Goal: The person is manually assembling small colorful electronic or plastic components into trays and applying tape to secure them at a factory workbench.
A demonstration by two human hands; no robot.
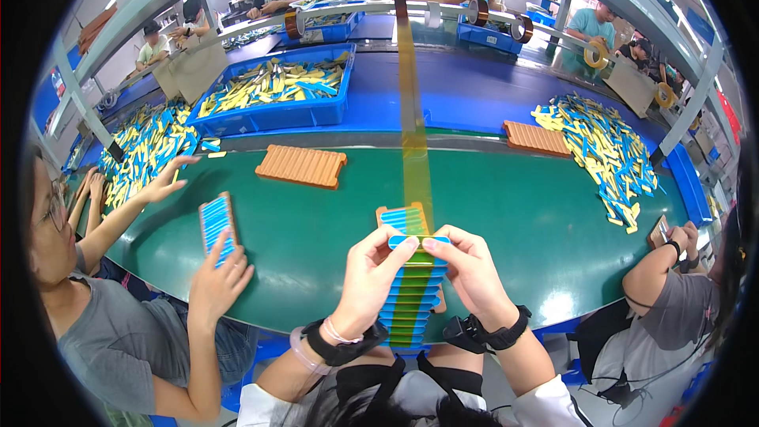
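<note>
My left hand (370, 267) and my right hand (473, 269) are both closed, thumbs side by side on top. Between them they pinch the upper end of a row of blue strips (405, 300) joined by amber tape down the middle. The row hangs toward my lap, past the green table's near edge. Just beyond my fingers lies an orange ridged tray (383, 213), partly hidden by the row, with some blue strips in it. A length of amber tape (416, 166) runs from the bar above down over this tray to my hands.
Orange ridged trays (300, 166) lie on the green table (316, 221). Piles of blue and yellow strips (605, 150) flank me, and a blue bin (269, 117) holds more. At left a co-worker's hand (217, 285) touches a filled tray (217, 225). Tape rolls (478, 12) hang ahead.
</note>
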